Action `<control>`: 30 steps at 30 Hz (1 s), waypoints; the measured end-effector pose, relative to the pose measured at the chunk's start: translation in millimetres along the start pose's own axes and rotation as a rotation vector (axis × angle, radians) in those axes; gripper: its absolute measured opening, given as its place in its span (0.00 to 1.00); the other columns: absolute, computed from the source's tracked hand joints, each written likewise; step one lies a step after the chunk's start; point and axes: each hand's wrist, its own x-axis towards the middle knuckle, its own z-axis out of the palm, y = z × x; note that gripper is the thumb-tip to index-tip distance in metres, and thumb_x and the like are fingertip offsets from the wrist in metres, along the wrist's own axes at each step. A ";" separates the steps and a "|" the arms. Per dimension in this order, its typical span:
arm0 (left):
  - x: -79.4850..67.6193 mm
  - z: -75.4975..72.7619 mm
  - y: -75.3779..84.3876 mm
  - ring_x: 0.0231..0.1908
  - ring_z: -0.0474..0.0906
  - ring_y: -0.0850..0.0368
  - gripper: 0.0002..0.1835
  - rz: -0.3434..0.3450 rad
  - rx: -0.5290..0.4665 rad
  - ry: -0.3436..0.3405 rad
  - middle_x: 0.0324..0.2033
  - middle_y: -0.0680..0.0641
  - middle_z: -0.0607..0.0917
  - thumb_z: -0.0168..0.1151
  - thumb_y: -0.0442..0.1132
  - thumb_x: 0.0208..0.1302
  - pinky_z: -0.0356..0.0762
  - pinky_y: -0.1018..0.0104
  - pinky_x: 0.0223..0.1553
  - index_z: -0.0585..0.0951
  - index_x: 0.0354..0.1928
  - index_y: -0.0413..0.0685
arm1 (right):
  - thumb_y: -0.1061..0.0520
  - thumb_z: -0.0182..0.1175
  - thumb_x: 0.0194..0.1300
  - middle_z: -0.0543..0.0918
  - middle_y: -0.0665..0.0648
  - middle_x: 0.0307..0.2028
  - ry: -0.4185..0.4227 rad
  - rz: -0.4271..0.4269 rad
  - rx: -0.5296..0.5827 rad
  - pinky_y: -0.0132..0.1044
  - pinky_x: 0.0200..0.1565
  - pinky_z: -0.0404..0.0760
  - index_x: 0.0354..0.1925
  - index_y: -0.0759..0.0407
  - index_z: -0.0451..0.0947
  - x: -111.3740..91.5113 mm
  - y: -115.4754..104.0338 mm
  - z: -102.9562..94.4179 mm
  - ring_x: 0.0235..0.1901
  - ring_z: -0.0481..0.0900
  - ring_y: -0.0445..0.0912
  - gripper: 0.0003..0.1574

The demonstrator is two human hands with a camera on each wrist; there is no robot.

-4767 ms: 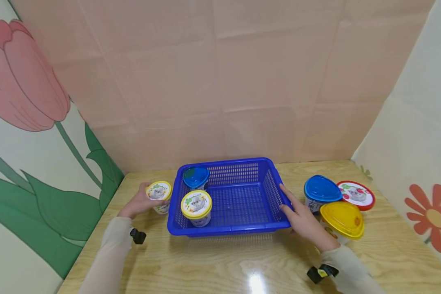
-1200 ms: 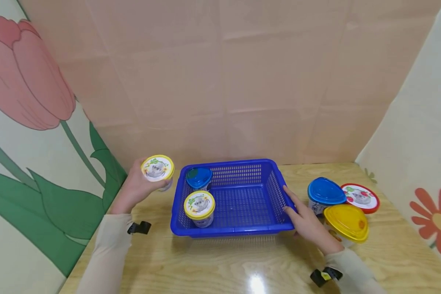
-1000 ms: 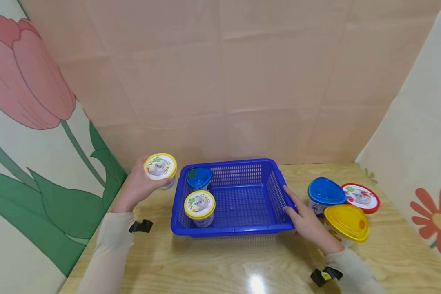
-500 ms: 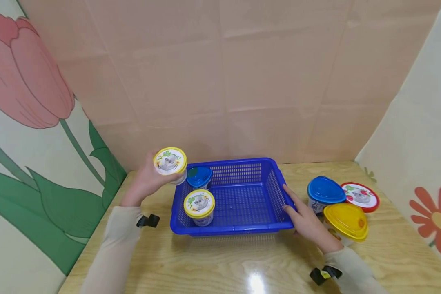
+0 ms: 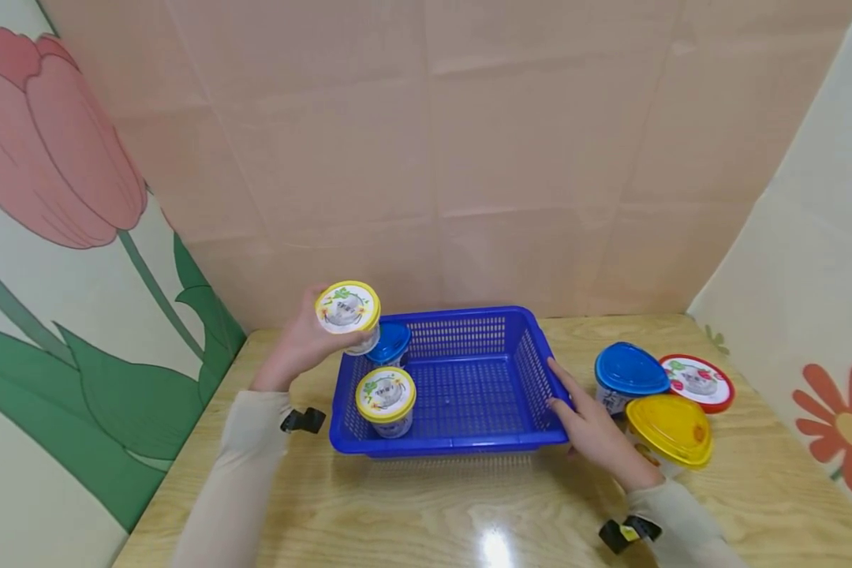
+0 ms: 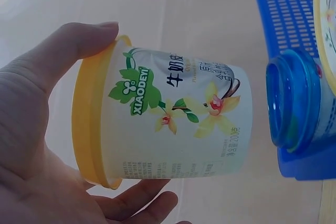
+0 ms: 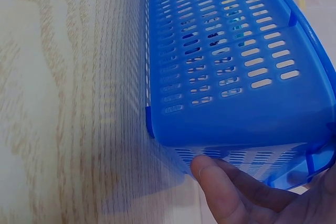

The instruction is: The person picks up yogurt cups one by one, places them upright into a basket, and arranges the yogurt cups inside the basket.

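Observation:
My left hand point(image 5: 301, 347) grips a yogurt cup point(image 5: 348, 309) with a yellow-rimmed lid. It holds the cup raised above the left back corner of a blue plastic basket point(image 5: 461, 443). In the left wrist view, thumb and fingers wrap the lid end of the cup point(image 6: 173, 116), and its printed side faces the camera. Inside the basket's left part stand a blue-lidded cup point(image 5: 392, 344), partly hidden by the raised cup, and another yellow-lidded yogurt cup point(image 5: 386, 396). My right hand point(image 5: 596, 434) holds the basket's right rim; its fingers lie against the end wall in the right wrist view.
Right of the basket, near my right forearm, stand a blue-lidded cup point(image 5: 628, 371), a red-rimmed cup point(image 5: 697, 382) and a yellow-lidded cup point(image 5: 670, 430). A wall covered in pinkish-brown sheeting rises behind the wooden table point(image 5: 412, 521). Painted side walls flank it.
My left hand has lifted the yellow-lidded yogurt cup off the table left of the basket and carried it up and rightward over the basket's corner. My right hand stays at the rim.

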 end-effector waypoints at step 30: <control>33.8 61.1 25.2 0.49 0.77 0.47 0.55 0.035 0.055 -0.041 0.48 0.41 0.80 0.83 0.54 0.40 0.76 0.53 0.53 0.62 0.67 0.41 | 0.46 0.43 0.80 0.58 0.76 0.71 -0.007 0.007 0.007 0.41 0.27 0.84 0.79 0.28 0.34 -0.7 -1.7 -1.1 0.36 0.80 0.56 0.40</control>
